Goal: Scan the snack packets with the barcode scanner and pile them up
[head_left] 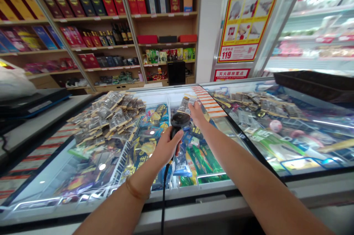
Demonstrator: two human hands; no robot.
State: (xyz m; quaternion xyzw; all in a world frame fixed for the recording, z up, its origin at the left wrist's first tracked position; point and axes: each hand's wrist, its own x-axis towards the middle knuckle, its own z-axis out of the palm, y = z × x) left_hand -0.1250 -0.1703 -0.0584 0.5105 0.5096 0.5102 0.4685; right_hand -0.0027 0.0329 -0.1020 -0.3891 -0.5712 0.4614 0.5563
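My left hand [166,144] is wrapped round the handle of a black barcode scanner [180,119], whose cable runs down toward me. Just beyond the scanner head, my right hand [197,112] pinches a small clear packet [186,103] with dark contents and a pale edge. Both hands are above the chest freezer, in which bright bags of frozen goods show. To the left, a pile of similar small packets [110,113] lies on the freezer's glass top. More such packets [265,103] are spread on the right side.
A black tray [312,87] rests at the far right of the freezers. Dark equipment [30,104] with a white bag [12,80] on it stands at the left. Behind are wooden shelves [166,25] of boxed goods, a red poster [249,17] and a lit display fridge [318,28].
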